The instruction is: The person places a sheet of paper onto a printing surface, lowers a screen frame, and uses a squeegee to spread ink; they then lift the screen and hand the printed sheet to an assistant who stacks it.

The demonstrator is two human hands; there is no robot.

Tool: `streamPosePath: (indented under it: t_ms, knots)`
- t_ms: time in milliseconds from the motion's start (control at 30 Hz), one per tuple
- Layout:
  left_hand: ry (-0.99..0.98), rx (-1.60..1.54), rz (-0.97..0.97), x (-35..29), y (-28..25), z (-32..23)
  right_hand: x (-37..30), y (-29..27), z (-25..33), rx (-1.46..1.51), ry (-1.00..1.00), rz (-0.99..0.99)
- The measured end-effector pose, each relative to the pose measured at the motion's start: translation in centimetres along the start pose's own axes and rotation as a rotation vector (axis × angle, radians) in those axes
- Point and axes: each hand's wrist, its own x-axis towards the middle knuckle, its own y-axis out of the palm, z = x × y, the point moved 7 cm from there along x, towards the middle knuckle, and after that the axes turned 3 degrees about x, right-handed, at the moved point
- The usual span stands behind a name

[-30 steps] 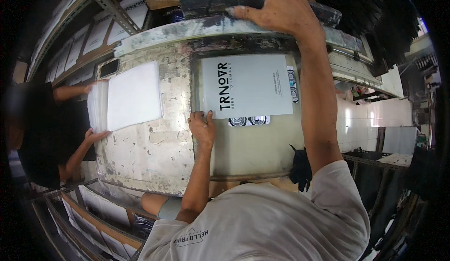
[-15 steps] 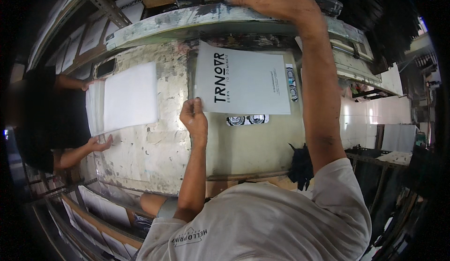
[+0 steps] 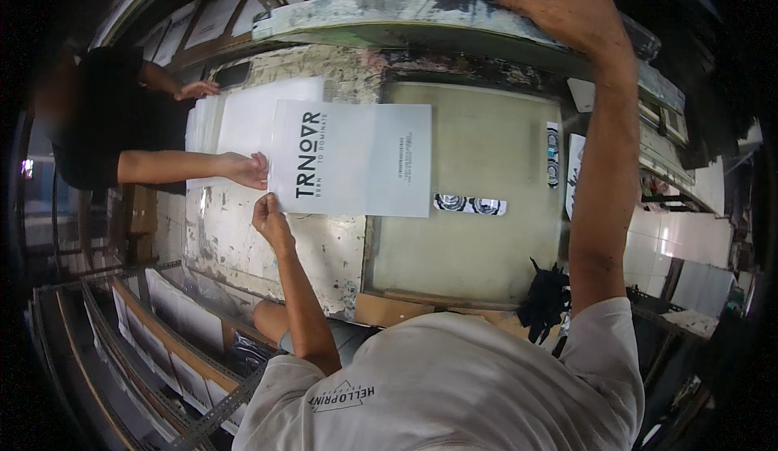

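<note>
A white printed sheet with black lettering is pinched at its near left corner by my left hand. It hangs above the join between the pale table and a yellowish flat bed. A co-worker's hand is at the same left edge, just beyond my fingers. Far off to the right, my right hand is at the dark upper edge of a raised, paint-stained frame. Its thumb lies along that edge, and the picture's top cuts off the other fingers.
White sheets lie in a stack on the table before the co-worker. Two printed strips lie on the bed. A black rag hangs at the bed's near right corner. Racks with sheets stand lower left.
My left hand has carried the printed sheet leftward off most of the bed. The co-worker's arm has reached across to its left edge. My right hand stays at the raised frame.
</note>
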Motion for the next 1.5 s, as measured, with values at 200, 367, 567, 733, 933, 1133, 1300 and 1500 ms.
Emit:
streamPosePath:
  t_ms: [200,367,567,733,933,1133,1300,1500]
  knots:
    - [0.542,0.698,-0.770,-3.6,-3.9,-8.8,-1.7,-0.4,2.0,-0.101,0.038,-0.124]
    - [0.989,0.477,-0.255,-7.6,5.2,-14.7,-0.2,0.4,-2.1,-0.094,-0.021,-0.075]
    - [0.796,0.526,-0.176,-4.4,9.8,-10.3,-0.3,1.5,-5.1,-0.177,-0.028,-0.083]
    - [0.559,0.790,-0.144,-0.1,8.9,-4.1,-0.3,1.7,-5.2,-0.105,-0.025,-0.076]
    - [0.656,0.713,-0.067,1.6,9.2,-4.0,-0.4,1.6,-4.8,-0.084,-0.025,-0.074]
    - [0.701,0.580,-0.072,2.2,8.7,-3.4,-0.5,1.5,-1.9,-0.074,0.027,-0.028]
    - [0.692,0.329,-0.123,2.1,9.6,-7.4,-0.6,1.2,-1.9,-0.098,0.024,-0.037]
    - [0.783,0.459,0.549,-6.7,17.8,-13.4,-0.7,1.4,-3.8,-0.161,0.008,-0.078]
